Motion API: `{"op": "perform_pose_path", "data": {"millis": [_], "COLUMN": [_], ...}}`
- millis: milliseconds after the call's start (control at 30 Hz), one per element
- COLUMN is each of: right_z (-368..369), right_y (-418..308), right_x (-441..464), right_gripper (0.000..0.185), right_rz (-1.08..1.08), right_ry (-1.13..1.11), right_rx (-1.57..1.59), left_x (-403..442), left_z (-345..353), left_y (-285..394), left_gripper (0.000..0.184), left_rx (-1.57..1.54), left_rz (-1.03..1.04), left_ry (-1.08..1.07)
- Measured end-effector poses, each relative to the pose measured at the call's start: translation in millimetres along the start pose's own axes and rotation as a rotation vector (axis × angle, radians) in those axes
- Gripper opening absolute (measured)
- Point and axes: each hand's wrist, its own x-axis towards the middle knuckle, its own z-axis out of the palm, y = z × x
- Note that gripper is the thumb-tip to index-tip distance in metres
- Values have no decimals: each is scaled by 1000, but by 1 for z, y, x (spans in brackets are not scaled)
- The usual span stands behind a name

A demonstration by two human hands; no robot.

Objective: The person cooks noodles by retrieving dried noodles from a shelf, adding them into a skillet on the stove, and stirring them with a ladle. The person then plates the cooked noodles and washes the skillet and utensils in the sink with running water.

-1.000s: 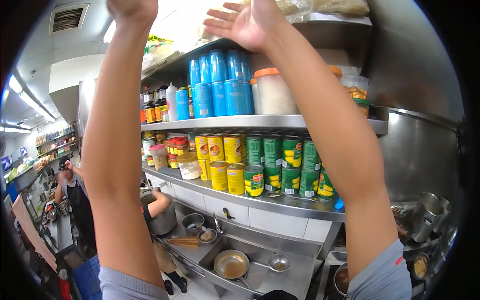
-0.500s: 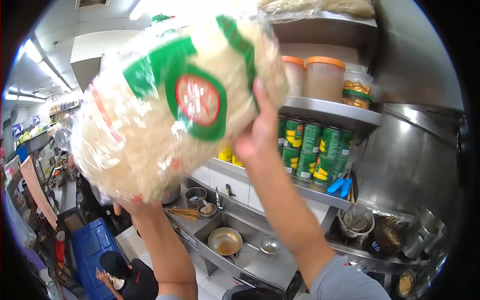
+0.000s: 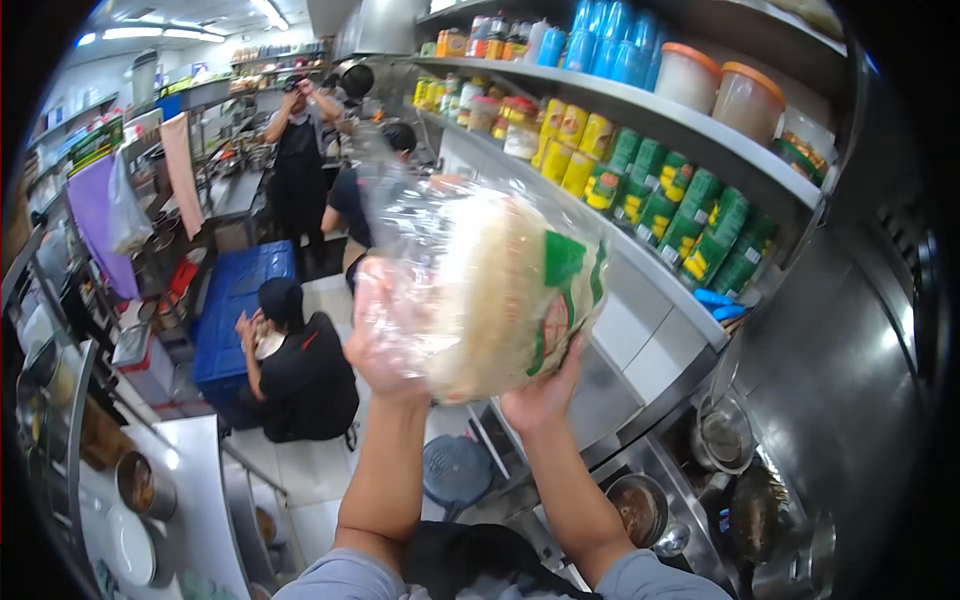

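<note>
A large clear plastic bag of pale noodle-like contents [image 3: 480, 290], with green and red print on its right side, is held up in front of me. My left hand [image 3: 385, 335] grips its left side, the fingers partly seen through the glare of the plastic. Under the lower right end, my right hand [image 3: 545, 395] supports and grips the bag. The loose clear end of the plastic points up and to the left. Both forearms reach up from the bottom of the view.
Steel shelves [image 3: 640, 95] with cans and tubs run along the right. Pans [image 3: 722, 435] stand on the stove at lower right. A person in black [image 3: 315, 380] sits by a blue chest [image 3: 235, 310]; other people stand behind. A white counter [image 3: 200, 470] is at lower left.
The bag was out of sight at first, with my hands raised at the top shelf. It is now in both hands, lower and turned, and the view has swung left and down.
</note>
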Motion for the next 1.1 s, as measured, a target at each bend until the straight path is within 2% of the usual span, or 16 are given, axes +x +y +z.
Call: {"op": "perform_pose_path", "data": {"millis": [33, 100, 133, 200, 233, 300, 400, 500, 533, 567, 633, 833, 900, 967, 1000, 1100], "right_z": [-23, -74, -100, -150, -155, -165, -152, -229, -247, -262, -277, -282, -265, -237, -241, -128], "right_y": [3, -4, -9, -21, -27, -39, -57, -41, -33, -18, 16, 64, 55, 52, 48, -10], "right_x": [-22, -65, -84, -122, -141, -171, -203, -262, -289, -316, -365, -452, -479, -494, -510, -517], "right_gripper": [75, 68, 65, 53, 53, 39, 25, 30, 48, 48, 67, 101, 91, 72, 49, 41], "right_rz": [15, 492, 649, 946, 949, 347, 170, 277, 545, 553, 923, 831, 940, 734, 402, -130], "right_ry": [18, -23, -31, 274, 304, 372, 466, 620, 707, 708, 688, 501, 649, 1002, 784, 104], "right_rx": [13, -46, -59, -670, -645, -1042, -881, -867, -865, -853, -554, -206, -319, -687, -1043, -1303], "left_x": [-9, -40, -50, -75, -88, -121, -170, -212, -225, -237, -264, -345, -373, -403, -419, -467], "left_z": [-14, 2, -13, -21, -28, -43, -49, -38, -35, -32, -18, 20, 29, 28, 14, 38], "left_y": [-1, -4, -10, -19, -23, -24, -9, 20, 31, 41, 60, 121, 133, 142, 151, 138], "left_gripper": [15, 16, 14, 14, 15, 14, 13, 15, 15, 16, 17, 12, 12, 16, 13, 16], "left_rx": [-68, 24, -109, -75, -55, -39, -12, 41, 33, 23, 24, 132, 189, 316, 355, 655], "left_rz": [-58, -98, -140, -190, -200, -268, -324, -326, -318, -306, -310, -284, -307, -350, -389, -368], "left_ry": [-110, -1, -125, -86, -86, -24, 76, 180, 144, 106, 112, 245, 269, 284, 260, 609]}}
